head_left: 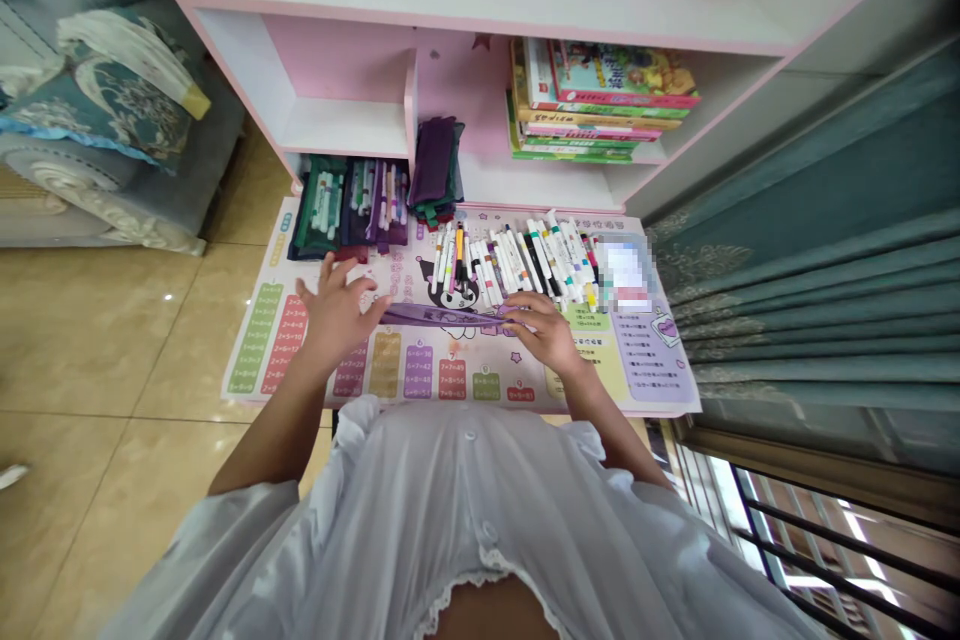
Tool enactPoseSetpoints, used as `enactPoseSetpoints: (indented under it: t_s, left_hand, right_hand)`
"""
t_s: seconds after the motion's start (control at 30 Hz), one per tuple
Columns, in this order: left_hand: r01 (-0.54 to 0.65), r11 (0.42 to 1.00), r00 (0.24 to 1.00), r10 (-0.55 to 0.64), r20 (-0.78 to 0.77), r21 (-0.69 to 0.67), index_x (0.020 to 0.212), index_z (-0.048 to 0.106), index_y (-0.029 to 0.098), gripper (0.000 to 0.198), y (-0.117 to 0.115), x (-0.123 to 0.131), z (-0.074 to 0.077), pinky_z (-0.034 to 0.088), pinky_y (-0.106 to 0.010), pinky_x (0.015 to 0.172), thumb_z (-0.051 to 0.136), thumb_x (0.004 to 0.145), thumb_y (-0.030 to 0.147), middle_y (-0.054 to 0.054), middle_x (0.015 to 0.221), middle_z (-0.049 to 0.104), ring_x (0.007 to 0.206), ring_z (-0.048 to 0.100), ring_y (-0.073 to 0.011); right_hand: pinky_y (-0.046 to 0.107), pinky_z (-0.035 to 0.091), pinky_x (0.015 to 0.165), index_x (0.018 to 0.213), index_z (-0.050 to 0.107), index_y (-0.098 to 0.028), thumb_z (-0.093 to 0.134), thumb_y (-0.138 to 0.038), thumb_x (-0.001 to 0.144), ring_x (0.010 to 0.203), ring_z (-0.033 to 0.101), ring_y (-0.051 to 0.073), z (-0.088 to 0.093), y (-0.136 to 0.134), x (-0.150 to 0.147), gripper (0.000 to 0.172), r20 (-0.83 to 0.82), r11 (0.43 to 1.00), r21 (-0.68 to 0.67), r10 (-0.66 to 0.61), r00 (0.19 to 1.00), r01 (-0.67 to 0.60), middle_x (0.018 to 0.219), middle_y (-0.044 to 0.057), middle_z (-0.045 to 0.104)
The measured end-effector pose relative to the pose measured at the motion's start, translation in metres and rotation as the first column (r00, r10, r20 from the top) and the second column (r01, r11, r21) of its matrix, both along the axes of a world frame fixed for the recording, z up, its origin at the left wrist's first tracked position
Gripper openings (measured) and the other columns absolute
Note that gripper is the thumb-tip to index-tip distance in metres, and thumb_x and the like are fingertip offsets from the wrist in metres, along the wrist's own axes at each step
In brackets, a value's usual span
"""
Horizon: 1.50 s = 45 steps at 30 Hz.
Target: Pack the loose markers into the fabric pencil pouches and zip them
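A narrow purple strip of fabric, perhaps a folded pouch, stretches between my hands above the desk mat. My left hand has its fingers spread, with the thumb side at the strip's left end. At the right end, the fingers of my right hand are pinched on the strip. Just beyond it lies a wide row of white markers with coloured caps. Mesh pouches filled with markers, one green and one purple, rest at the back left. A stack of dark purple pouches leans beside them.
Piled books stand on the pink and white shelf behind the desk. The printed mat covers the desktop, with a blurred rectangular object at its right. A teal curtain hangs right; a sofa is at left.
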<state>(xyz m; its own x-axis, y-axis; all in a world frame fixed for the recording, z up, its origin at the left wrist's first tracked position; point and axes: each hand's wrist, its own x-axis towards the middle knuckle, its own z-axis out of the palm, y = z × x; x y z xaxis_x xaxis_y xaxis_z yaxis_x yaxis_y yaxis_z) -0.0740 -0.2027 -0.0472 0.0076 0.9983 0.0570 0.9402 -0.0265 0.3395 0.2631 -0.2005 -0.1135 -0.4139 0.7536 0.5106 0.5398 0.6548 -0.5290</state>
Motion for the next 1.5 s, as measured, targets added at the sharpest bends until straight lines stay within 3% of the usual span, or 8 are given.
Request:
enactPoseSetpoints:
  t_s: [0.17, 0.4, 0.5, 0.6, 0.7, 0.83, 1.17, 1.5]
  left_hand:
    - [0.378, 0.909, 0.923, -0.384, 0.0, -0.173, 0.079, 0.075, 0.026, 0.021, 0.007, 0.025, 0.01, 0.001, -0.075, 0.11, 0.059, 0.084, 0.04, -0.006, 0.131, 0.061, 0.14, 0.034, -0.038]
    - [0.518, 0.833, 0.855, -0.497, 0.146, -0.194, 0.056, 0.064, 0.02, 0.026, -0.006, 0.034, 0.004, 0.006, -0.067, 0.114, 0.054, 0.079, 0.028, -0.005, 0.123, 0.067, 0.136, 0.043, -0.0321]
    - [0.403, 0.905, 0.904, -0.371, 0.214, -0.136, 0.054, 0.06, 0.019, 0.027, -0.015, 0.036, -0.001, 0.011, -0.064, 0.116, 0.051, 0.078, 0.026, -0.005, 0.127, 0.065, 0.137, 0.041, -0.0309]
    - [0.189, 0.981, 0.951, -0.171, 0.259, -0.044, 0.057, 0.059, 0.02, 0.026, -0.022, 0.035, -0.008, 0.013, -0.065, 0.115, 0.05, 0.081, 0.028, -0.005, 0.131, 0.062, 0.14, 0.038, -0.0304]
    - [0.029, 0.999, 0.957, -0.04, 0.289, 0.04, 0.06, 0.059, 0.021, 0.024, -0.026, 0.031, -0.018, 0.015, -0.066, 0.114, 0.051, 0.081, 0.028, -0.006, 0.131, 0.062, 0.14, 0.038, -0.0306]
    - [-0.129, 0.981, 0.962, 0.089, 0.26, 0.143, 0.059, 0.059, 0.02, 0.023, -0.025, 0.026, -0.031, 0.014, -0.068, 0.113, 0.054, 0.08, 0.027, -0.007, 0.13, 0.062, 0.141, 0.037, -0.0328]
    - [-0.146, 0.976, 0.974, 0.114, 0.194, 0.16, 0.064, 0.062, 0.021, 0.023, -0.019, 0.033, -0.049, 0.012, -0.073, 0.111, 0.055, 0.083, 0.031, -0.007, 0.131, 0.061, 0.141, 0.035, -0.0335]
    - [-0.149, 0.982, 0.971, 0.123, 0.205, 0.113, 0.06, 0.059, 0.02, 0.025, -0.012, 0.032, -0.049, 0.01, -0.071, 0.112, 0.055, 0.082, 0.03, -0.007, 0.128, 0.063, 0.14, 0.037, -0.0324]
  right_hand:
    - [0.046, 0.053, 0.093, 0.091, 0.071, -0.025, 0.059, -0.034, 0.092, 0.108, 0.064, 0.025, 0.014, 0.013, -0.006, 0.016, -0.004, 0.998, -0.02, 0.061, 0.998, -0.061, 0.106, 0.007, 0.07]
    - [0.046, 0.052, 0.096, 0.105, 0.07, -0.027, 0.057, -0.046, 0.091, 0.109, 0.062, 0.025, 0.017, 0.027, -0.027, 0.027, -0.045, 0.996, -0.039, -0.084, 0.995, 0.082, 0.108, 0.008, 0.069]
    - [0.046, 0.051, 0.098, 0.118, 0.065, -0.024, 0.057, -0.049, 0.09, 0.112, 0.06, 0.026, 0.011, 0.033, -0.039, 0.038, -0.047, 0.977, -0.071, -0.207, 0.977, 0.203, 0.115, 0.011, 0.067]
    - [0.044, 0.05, 0.098, 0.106, 0.07, -0.022, 0.058, -0.044, 0.09, 0.111, 0.06, 0.026, 0.003, 0.04, -0.049, 0.03, -0.039, 0.955, -0.094, -0.287, 0.957, 0.283, 0.114, 0.011, 0.066]
    - [0.042, 0.049, 0.097, 0.083, 0.073, -0.021, 0.06, -0.035, 0.088, 0.108, 0.06, 0.025, -0.004, 0.05, -0.062, 0.02, -0.001, 0.939, -0.124, -0.324, 0.946, 0.321, 0.111, 0.01, 0.066]
    - [0.042, 0.044, 0.1, 0.079, 0.074, -0.02, 0.061, -0.03, 0.086, 0.112, 0.056, 0.025, -0.006, 0.066, -0.092, 0.018, 0.14, 0.922, -0.171, -0.325, 0.935, 0.347, 0.114, 0.01, 0.064]
    - [0.052, 0.032, 0.102, 0.104, 0.073, -0.014, 0.061, -0.036, 0.086, 0.131, 0.036, 0.037, -0.002, 0.088, -0.151, 0.031, 0.559, 0.88, -0.106, -0.332, 0.76, 0.462, 0.134, 0.018, 0.053]
    - [0.051, 0.034, 0.104, 0.086, 0.075, -0.014, 0.06, -0.026, 0.08, 0.134, 0.035, 0.035, -0.004, 0.088, -0.143, 0.02, 0.489, 0.866, -0.19, -0.326, 0.809, 0.463, 0.135, 0.015, 0.055]
